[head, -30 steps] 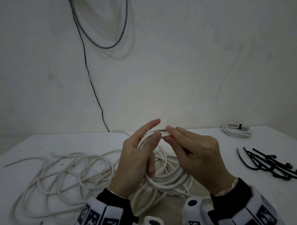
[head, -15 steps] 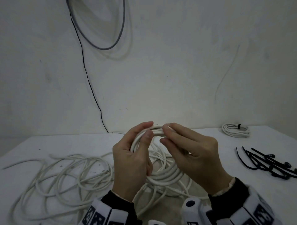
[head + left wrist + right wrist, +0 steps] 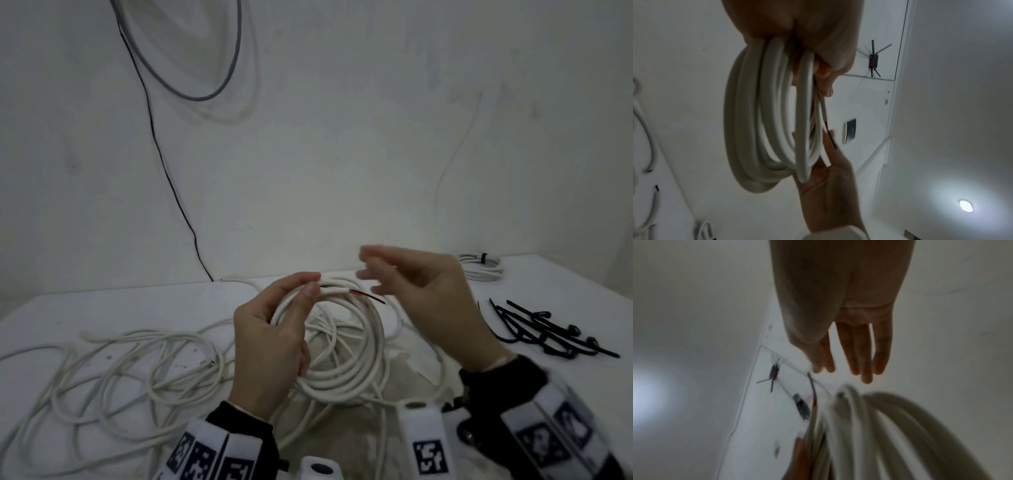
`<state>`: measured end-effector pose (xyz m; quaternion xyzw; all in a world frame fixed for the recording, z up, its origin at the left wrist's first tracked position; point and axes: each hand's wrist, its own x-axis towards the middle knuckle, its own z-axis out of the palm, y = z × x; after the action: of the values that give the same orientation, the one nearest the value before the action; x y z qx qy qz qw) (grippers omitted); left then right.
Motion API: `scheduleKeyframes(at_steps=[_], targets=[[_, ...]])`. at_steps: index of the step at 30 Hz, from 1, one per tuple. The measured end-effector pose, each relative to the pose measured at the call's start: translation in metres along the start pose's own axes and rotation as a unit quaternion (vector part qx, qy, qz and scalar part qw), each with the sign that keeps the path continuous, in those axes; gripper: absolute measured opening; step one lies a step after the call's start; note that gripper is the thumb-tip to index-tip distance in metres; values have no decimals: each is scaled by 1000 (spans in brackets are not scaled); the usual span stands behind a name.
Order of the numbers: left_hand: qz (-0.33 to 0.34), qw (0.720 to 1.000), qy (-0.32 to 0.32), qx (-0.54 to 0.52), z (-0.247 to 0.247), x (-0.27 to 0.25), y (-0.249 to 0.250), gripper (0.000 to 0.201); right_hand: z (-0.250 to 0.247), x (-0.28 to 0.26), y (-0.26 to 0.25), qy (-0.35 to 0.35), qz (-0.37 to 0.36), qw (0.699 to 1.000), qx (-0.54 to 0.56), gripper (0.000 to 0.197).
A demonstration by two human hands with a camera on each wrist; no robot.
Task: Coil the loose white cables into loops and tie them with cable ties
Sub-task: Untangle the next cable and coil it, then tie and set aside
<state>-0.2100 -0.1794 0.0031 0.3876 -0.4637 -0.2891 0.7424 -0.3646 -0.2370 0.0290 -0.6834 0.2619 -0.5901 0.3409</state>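
My left hand (image 3: 274, 335) holds a coil of white cable (image 3: 346, 346) above the table, fingers and thumb pinching its top. The cable's end (image 3: 469, 297) sticks out to the right with red and black wires showing. In the left wrist view the coil (image 3: 764, 129) hangs from my curled fingers (image 3: 824, 65). My right hand (image 3: 421, 294) is off the coil, to its right, fingers straight and blurred by motion, holding nothing. The right wrist view shows those straight fingers (image 3: 861, 350) above the coil (image 3: 879, 426). Black cable ties (image 3: 544, 332) lie on the table at the right.
A tangle of loose white cable (image 3: 113, 370) covers the left part of the white table (image 3: 102, 308). A tied white coil (image 3: 481, 267) lies at the back right. A black wire (image 3: 164, 164) and a grey loop (image 3: 212, 78) hang on the wall behind.
My right hand has let go of the top of the coil and moved right and slightly up, opening. My left hand keeps its hold on the coil.
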Motion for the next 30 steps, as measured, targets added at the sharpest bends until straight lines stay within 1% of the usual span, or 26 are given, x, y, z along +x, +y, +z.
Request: scheduleKeyframes(at_steps=[2,3,4,5,6,7,8,9,10,11,13,15,16,18,19,20,21,22,23,24,25,26,27,28,30], targets=[[-7,999,-29,19,5,-5,-2,17,-34,15,14,43,114,992,-38,11],[-11,999,-43,24,8,-8,-3,16,-52,21,23,59,171,981,-75,9],[-17,998,-54,25,9,-9,-4,16,-72,27,35,69,225,964,-123,10],[-23,998,-62,23,10,-11,-4,16,-92,33,50,72,278,940,-183,13],[-30,997,-67,21,11,-12,-5,16,-113,36,64,60,328,904,-267,12],[-36,997,-70,17,11,-12,-4,16,-131,37,77,25,370,852,-370,7],[-42,996,-72,13,11,-12,-4,16,-147,36,91,-19,400,789,-467,13],[-46,996,-73,8,11,-11,-4,15,-158,34,103,-64,418,730,-537,21],[-49,996,-74,3,11,-11,-3,15,-163,30,110,-96,428,686,-580,23],[-51,996,-75,1,11,-10,-3,14,-165,24,115,-107,424,665,-606,23],[-54,996,-77,-2,11,-11,-1,14,-164,18,120,-99,420,653,-622,28],[-55,995,-79,0,12,-12,0,14,-157,18,114,-113,427,632,-637,25],[-56,995,-78,3,12,-12,0,16,-154,18,110,-117,423,631,-640,27],[-57,996,-75,3,11,-12,0,19,-146,23,96,-125,403,638,-644,33],[-58,996,-71,0,10,-11,0,18,-141,26,87,-126,381,646,-649,34],[-60,996,-68,-3,9,-10,0,16,-138,28,78,-112,356,668,-644,33],[-62,996,-65,-4,8,-9,0,15,-133,30,69,-95,325,699,-630,29],[-63,996,-64,-5,7,-8,1,15,-129,31,58,-75,297,745,-592,23],[-64,996,-65,-4,6,-7,1,15,-124,30,50,-53,266,799,-537,16],[-65,996,-66,-4,4,-6,2,15,-115,29,41,-34,222,847,-481,12],[-64,996,-69,-5,2,-4,4,15,-104,29,34,-22,170,882,-439,10],[-65,995,-73,-5,1,-3,5,15,-92,28,29,-12,100,898,-429,8],[-63,995,-77,-5,-2,-1,7,16,-80,29,26,1,13,902,-432,4],[-61,995,-83,-6,-5,0,8,17,-67,29,23,14,-76,898,-433,2],[-62,994,-95,-8,-10,4,12,20,-44,30,24,24,-213,879,-427,8]])
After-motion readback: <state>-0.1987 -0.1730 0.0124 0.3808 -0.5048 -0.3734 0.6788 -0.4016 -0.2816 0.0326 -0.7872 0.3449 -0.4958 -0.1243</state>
